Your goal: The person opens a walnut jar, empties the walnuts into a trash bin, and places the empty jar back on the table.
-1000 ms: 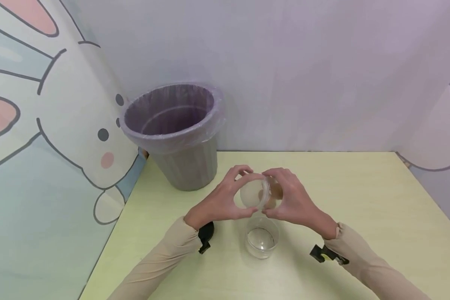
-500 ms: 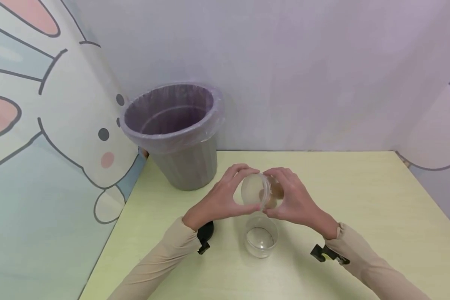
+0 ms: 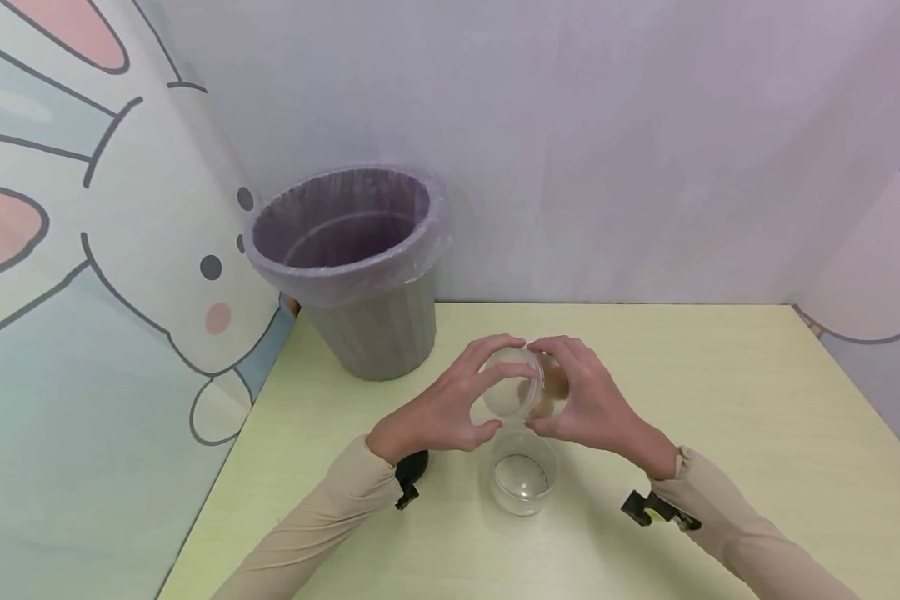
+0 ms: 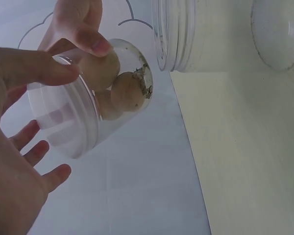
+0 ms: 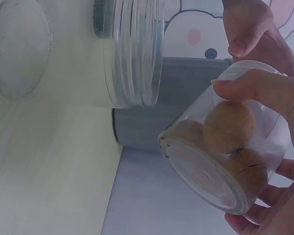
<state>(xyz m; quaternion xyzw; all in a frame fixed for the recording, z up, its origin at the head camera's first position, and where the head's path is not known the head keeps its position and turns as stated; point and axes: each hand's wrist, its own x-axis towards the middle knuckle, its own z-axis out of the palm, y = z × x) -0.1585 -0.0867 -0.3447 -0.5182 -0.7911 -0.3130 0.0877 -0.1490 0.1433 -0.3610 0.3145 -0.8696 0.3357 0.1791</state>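
Note:
A clear plastic jar with several brown balls inside is tilted sideways above the table, a translucent screw lid on its mouth. My right hand grips the jar body between thumb and fingers. Around the lid side, my left hand has its fingers spread, with the index finger lying across the lid and the thumb apart from it in the head view. Dark flecks cling to the jar's base inside. Below both hands, a second clear jar stands upright without a lid.
A grey bin with a plastic liner stands at the table's back left. The pale yellow table meets a light back wall, and a rabbit-print panel runs along the left.
My left fingers have loosened on the lid: the thumb has come away below and the index finger has shifted across it. The right hand keeps its grip on the jar.

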